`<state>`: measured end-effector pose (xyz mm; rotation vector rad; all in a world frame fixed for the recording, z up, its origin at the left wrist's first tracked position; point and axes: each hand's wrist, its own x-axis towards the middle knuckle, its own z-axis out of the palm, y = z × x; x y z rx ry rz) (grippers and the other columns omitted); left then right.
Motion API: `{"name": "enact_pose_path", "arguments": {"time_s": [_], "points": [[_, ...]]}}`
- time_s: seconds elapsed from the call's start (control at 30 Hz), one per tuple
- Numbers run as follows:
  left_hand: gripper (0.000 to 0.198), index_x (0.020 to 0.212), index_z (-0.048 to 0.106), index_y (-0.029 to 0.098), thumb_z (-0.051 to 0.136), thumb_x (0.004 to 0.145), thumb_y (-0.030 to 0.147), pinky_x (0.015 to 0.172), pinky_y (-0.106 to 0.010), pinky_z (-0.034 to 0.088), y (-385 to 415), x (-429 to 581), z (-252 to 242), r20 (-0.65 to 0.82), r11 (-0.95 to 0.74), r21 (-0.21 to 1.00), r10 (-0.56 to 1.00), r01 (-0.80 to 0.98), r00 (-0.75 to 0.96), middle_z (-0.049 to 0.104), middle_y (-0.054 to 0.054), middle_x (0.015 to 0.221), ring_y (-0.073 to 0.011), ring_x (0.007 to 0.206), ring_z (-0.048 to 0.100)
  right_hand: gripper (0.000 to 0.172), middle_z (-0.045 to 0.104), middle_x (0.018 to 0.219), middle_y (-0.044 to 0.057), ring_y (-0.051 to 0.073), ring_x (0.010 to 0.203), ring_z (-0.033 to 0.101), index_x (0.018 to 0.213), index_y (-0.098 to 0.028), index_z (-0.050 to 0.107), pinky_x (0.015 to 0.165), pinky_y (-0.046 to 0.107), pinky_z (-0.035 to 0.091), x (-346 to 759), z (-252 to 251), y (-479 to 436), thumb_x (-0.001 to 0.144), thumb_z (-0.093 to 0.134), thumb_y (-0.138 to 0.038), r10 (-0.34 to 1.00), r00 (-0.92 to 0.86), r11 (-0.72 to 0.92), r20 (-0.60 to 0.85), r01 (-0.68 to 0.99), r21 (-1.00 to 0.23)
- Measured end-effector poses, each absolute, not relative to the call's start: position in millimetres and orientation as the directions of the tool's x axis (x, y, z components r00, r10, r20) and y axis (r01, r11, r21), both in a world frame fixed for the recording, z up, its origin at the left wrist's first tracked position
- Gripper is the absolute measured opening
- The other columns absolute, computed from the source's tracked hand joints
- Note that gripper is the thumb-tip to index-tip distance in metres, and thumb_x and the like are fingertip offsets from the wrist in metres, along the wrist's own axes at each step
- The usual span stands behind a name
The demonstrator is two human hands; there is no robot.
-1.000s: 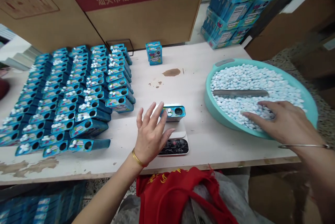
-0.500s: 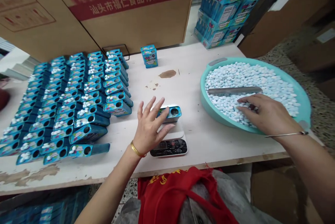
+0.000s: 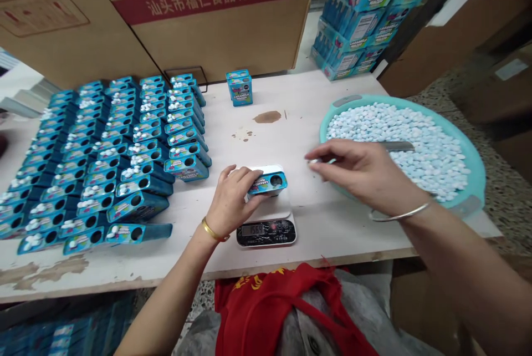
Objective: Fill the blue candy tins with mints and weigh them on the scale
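A blue tin (image 3: 270, 182) with a round dark opening rests on the white digital scale (image 3: 266, 233), whose display is lit. My left hand (image 3: 233, 198), with a gold bracelet, has its thumb and fingers around the tin's left end. Between the thumb and fingertips of my right hand (image 3: 361, 173) is a small white candy (image 3: 315, 162); this hand is between the scale and the basin. Pale candies fill the turquoise basin (image 3: 477, 178), and a metal scoop (image 3: 399, 146) lies on them, partly hidden behind my right hand.
Rows of blue tins (image 3: 143, 205), several topped with candies, cover the table's left side. One tin (image 3: 240, 89) stands near the cardboard box (image 3: 233, 40) at the back. Stacked blue packs (image 3: 349, 23) are at the back right. The table's front edge (image 3: 316, 267) is near me.
My right hand has come out of the basin and moved left with a candy. My left hand has closed around the tin on the scale.
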<state>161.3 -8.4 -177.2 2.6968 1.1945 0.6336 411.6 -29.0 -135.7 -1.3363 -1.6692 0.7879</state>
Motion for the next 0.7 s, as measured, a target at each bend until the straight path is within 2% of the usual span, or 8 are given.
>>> {"name": "enact_pose_path", "arguments": {"time_s": [0.07,0.17,0.3,0.4,0.5,0.57,0.63,0.7], "points": [[0.035,0.116,0.055,0.02,0.061,0.086,0.037,0.103,-0.044,0.035,-11.3,160.4,-180.1,0.327,-0.662,0.308,0.748,0.683,0.577,0.066,-0.006,0.101,-0.0208,0.098,0.059,0.012,0.069,0.084,0.004,0.016,0.076,0.062,0.085,-0.02,0.07,0.067,0.029,0.049,386.9,-130.9,-23.9,0.081,0.059,-0.022,0.94,-0.243,0.333,0.24,0.489,-0.806],[0.038,0.12,0.053,0.019,0.06,0.087,0.036,0.105,-0.045,0.034,-14.2,157.7,-184.4,0.338,-0.656,0.331,0.754,0.678,0.564,0.066,-0.007,0.106,-0.0207,0.102,0.059,0.018,0.067,0.084,0.005,0.016,0.076,0.061,0.086,-0.018,0.07,0.068,0.028,0.047,363.8,-133.1,-18.1,0.081,0.054,-0.011,0.894,-0.4,0.418,0.204,0.574,-0.704],[0.039,0.122,0.052,0.019,0.058,0.088,0.038,0.107,-0.046,0.032,-17.1,152.6,-187.3,0.367,-0.658,0.346,0.751,0.669,0.549,0.066,-0.007,0.106,-0.0201,0.101,0.06,0.023,0.064,0.088,0.007,0.017,0.077,0.06,0.09,-0.016,0.07,0.071,0.029,0.045,356.1,-139.3,-15.1,0.08,0.051,-0.006,0.874,-0.466,0.448,0.134,0.669,-0.593],[0.041,0.123,0.052,0.02,0.058,0.088,0.04,0.108,-0.046,0.032,-19.5,147.6,-189.0,0.402,-0.661,0.364,0.747,0.656,0.53,0.067,-0.007,0.109,-0.0198,0.103,0.061,0.027,0.064,0.091,0.007,0.018,0.078,0.06,0.094,-0.018,0.069,0.071,0.029,0.045,355.3,-139.5,-15.1,0.08,0.05,-0.005,0.87,-0.471,0.464,0.144,0.685,-0.561],[0.044,0.124,0.052,0.021,0.061,0.086,0.042,0.108,-0.047,0.033,-21.9,139.6,-191.0,0.437,-0.654,0.385,0.751,0.652,0.495,0.066,-0.008,0.112,-0.0204,0.104,0.06,0.028,0.066,0.09,0.007,0.019,0.081,0.061,0.095,-0.018,0.07,0.075,0.032,0.047,353.5,-137.6,-14.6,0.079,0.051,-0.005,0.873,-0.457,0.455,0.168,0.64,-0.619],[0.044,0.122,0.053,0.021,0.063,0.085,0.043,0.106,-0.047,0.035,-23.5,131.8,-192.7,0.457,-0.636,0.406,0.763,0.657,0.457,0.066,-0.008,0.112,-0.0211,0.105,0.06,0.023,0.067,0.088,0.006,0.019,0.08,0.061,0.096,-0.018,0.07,0.075,0.033,0.049,354.9,-137.0,-13.5,0.08,0.055,-0.011,0.903,-0.387,0.392,0.187,0.559,-0.731],[0.042,0.12,0.055,0.021,0.063,0.084,0.042,0.101,-0.046,0.04,-25.7,122.0,-195.1,0.469,-0.6,0.452,0.789,0.66,0.397,0.066,-0.009,0.11,-0.0213,0.104,0.06,0.019,0.067,0.086,0.005,0.017,0.077,0.062,0.096,-0.019,0.07,0.072,0.033,0.051,361.1,-138.7,-12.6,0.079,0.062,-0.02,0.951,-0.269,0.259,0.156,0.409,-0.875],[0.039,0.118,0.056,0.021,0.062,0.085,0.041,0.093,-0.042,0.047,-28.8,111.0,-198.6,0.463,-0.553,0.516,0.822,0.654,0.331,0.067,-0.008,0.106,-0.0206,0.1,0.061,0.02,0.068,0.086,0.004,0.016,0.075,0.063,0.095,-0.019,0.07,0.069,0.032,0.054,372.1,-144.5,-13.2,0.076,0.069,-0.028,0.989,-0.139,0.084,0.055,0.209,-0.974]]}}
